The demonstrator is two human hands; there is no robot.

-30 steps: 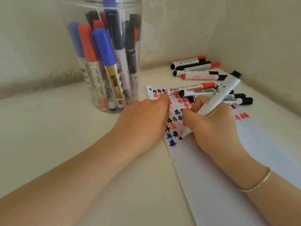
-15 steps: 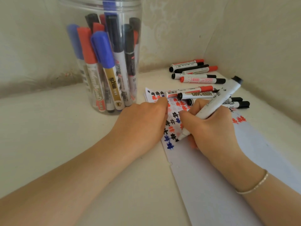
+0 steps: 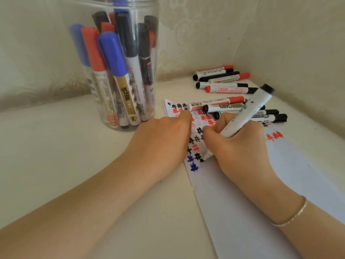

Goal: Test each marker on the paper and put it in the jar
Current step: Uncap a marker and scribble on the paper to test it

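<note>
Marker [image 3: 246, 114], white-barrelled with a black end, slants up and to the right out of the right hand [image 3: 240, 146], whose fingers curl round it in a writing grip; its tip meets the paper [image 3: 252, 202] among rows of black, red and blue hash marks. Left hand [image 3: 160, 141] lies knuckles up on the paper's left edge, fingers bent under, holding nothing. Both forearms reach in from below. Beyond the left hand stands the clear jar [image 3: 149, 43], full of upright markers. Loose markers [image 3: 222, 81] lie in the far right corner.
</note>
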